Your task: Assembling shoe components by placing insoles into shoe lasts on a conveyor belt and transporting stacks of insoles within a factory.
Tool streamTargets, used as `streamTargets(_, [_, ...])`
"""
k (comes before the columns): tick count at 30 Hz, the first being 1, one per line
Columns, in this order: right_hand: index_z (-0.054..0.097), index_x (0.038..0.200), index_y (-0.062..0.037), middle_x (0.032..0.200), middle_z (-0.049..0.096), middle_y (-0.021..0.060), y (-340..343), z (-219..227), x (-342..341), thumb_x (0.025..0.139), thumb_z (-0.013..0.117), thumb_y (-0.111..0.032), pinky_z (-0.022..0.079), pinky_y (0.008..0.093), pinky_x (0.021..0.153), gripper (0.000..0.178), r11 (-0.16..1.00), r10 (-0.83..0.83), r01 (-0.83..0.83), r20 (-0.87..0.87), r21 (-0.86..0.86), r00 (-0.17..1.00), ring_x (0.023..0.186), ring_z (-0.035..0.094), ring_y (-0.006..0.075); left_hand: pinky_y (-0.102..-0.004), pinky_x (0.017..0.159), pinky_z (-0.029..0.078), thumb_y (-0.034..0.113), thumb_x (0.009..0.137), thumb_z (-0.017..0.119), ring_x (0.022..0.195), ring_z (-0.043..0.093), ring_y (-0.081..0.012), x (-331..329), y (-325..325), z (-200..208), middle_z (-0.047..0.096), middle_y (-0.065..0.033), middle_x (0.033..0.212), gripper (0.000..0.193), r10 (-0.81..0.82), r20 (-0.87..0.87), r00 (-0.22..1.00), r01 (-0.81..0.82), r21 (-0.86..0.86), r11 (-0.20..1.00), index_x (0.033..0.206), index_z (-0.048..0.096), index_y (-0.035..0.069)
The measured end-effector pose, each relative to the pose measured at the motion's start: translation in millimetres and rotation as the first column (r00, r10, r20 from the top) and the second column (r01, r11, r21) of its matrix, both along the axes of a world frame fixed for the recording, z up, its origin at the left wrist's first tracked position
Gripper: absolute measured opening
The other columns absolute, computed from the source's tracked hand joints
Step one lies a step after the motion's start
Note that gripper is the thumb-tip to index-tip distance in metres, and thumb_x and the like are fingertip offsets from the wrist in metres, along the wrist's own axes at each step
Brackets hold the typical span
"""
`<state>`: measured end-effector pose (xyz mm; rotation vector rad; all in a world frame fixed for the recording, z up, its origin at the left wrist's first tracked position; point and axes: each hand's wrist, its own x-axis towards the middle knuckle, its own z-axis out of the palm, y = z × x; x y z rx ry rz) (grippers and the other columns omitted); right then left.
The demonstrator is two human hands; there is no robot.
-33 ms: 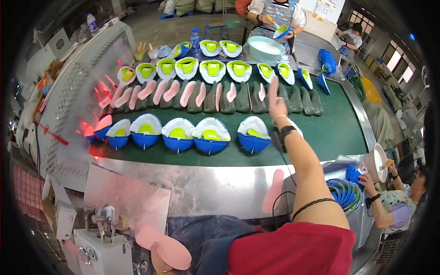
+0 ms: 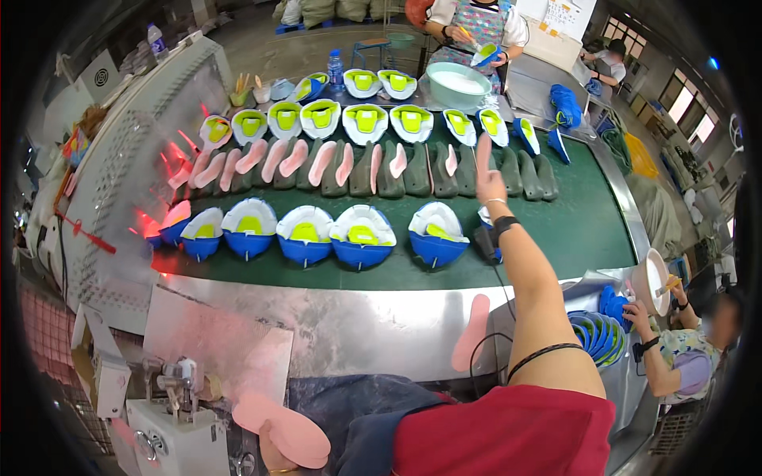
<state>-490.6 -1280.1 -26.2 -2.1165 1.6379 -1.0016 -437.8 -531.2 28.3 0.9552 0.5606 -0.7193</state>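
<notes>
At the lower left, my left hand (image 2: 274, 454) grips a small stack of flat pink insoles (image 2: 302, 439); its fingers are partly hidden under them. My right arm reaches far over the green belt (image 2: 556, 238). In my right hand (image 2: 492, 187) is a narrow pink piece (image 2: 482, 152), seemingly an insole seen nearly edge-on. Just beyond and beside that hand runs a row of dark green shoe lasts (image 2: 397, 179), sole side up. Several of those to the left carry pink insoles (image 2: 321, 164). A blue-and-white shoe upper is partly hidden behind my right wrist.
Blue-and-white uppers (image 2: 438, 236) with yellow-green linings line both sides of the lasts. Red light glows by the machine (image 2: 143, 182) at left. One loose insole (image 2: 472, 333) lies on the metal edge. Co-workers brush uppers beside a basin (image 2: 459, 86) and at right.
My right hand has shifted slightly to the right along the lasts, with the pink piece still in it. More of the upper behind my wrist shows. My left hand keeps its insoles.
</notes>
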Motion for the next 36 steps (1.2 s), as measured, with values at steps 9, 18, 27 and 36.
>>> streamTargets(9, [0.067,0.092,-0.0006,0.087,0.065,0.0219,-32,-20,-21,0.066,0.062,-0.009,0.05,0.0395,0.079,0.028,0.964,0.157,-0.12,0.143,-0.238,0.977,0.084,0.065,0.0344,-0.0468,0.092,0.047,0.036,0.088,0.049,0.105,0.058,-0.0335,10,-2,-24,0.059,-0.0158,0.115,0.05,-0.1,-0.002,0.995,0.1,-0.018,0.995,0.124,0.049,0.002])
streamTargets(18, [0.059,0.079,-0.0038,0.084,0.061,0.0158,464,22,119,0.085,0.06,-0.039,0.045,0.038,0.062,0.036,0.075,0.895,-0.99,0.43,0.12,0.12,0.072,0.058,0.0307,-0.0426,0.085,0.051,0.015,0.088,0.055,0.099,0.061,-0.0306,-5,-5,-16,0.059,-0.0166,0.109,0.039,0.066,0.177,0.982,-0.088,0.114,0.99,0.122,0.049,-0.002])
streamTargets(27, [0.061,0.094,0.0021,0.075,0.066,0.0135,594,6,107,0.082,0.063,-0.027,0.051,0.0305,0.057,0.032,-0.304,0.876,-0.762,0.483,0.571,0.012,0.062,0.063,0.0159,-0.0351,0.078,0.052,0.035,0.1,0.033,0.089,0.064,-0.0248,-20,46,-40,0.064,-0.0119,0.095,0.044,0.118,0.278,0.953,-0.108,-0.051,0.993,0.117,0.052,-0.001])
streamTargets(36, [0.059,0.108,0.0026,0.081,0.066,0.0211,645,-5,264,0.074,0.066,-0.028,0.05,0.0396,0.067,0.047,-0.159,0.953,-0.874,0.303,0.458,-0.014,0.077,0.066,0.0322,-0.0405,0.072,0.055,0.054,0.095,0.036,0.083,0.065,-0.029,-55,55,-12,0.062,-0.0158,0.095,0.059,0.19,0.065,0.98,-0.184,-0.085,0.979,0.12,0.05,0.002])
